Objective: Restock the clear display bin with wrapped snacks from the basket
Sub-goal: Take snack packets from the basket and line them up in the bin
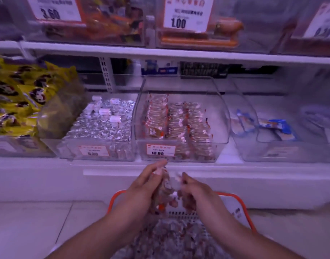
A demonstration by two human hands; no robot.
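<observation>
1. Head view: two bare forearms reach forward over a basket [242, 208] with an orange rim, which sits on the floor just below the shelf [48, 182].
2. The left hand [141, 187] has its fingers curled round a bundle of wrapped snacks [165, 191], thumb side up, fingertips pointing toward the shelf edge.
3. The right hand [194, 191] meets the same bundle from the other side; its fingers curl in and pinch the clear wrapping at the top, though motion blur hides the exact finger placement.
4. The bundle hangs between both hands, above the far end of the basket and in front of the shelf lip, below the bin [222, 116].
5. More wrapped snacks fill the basket beneath the forearms, a blurred heap of brown and clear wrappers.
6. The bin is a clear one, in the middle of the shelf, straight ahead of the hands. It holds rows of the same brown, red-edged snacks standing on edge, packed toward its left side and centre; its right part shows bare bottom.
7. A price tag [159, 150] reading 10.80 is on the bin's front wall.
8. Just left of it stands a second clear bin of silver-wrapped sweets [102, 124], and further left a pile of yellow bags [16, 98].
9. To the right, another clear bin holds a few blue packets [276, 126].
10. The upper shelf carries more clear bins with price cards reading 3.60 and 1.00.
</observation>
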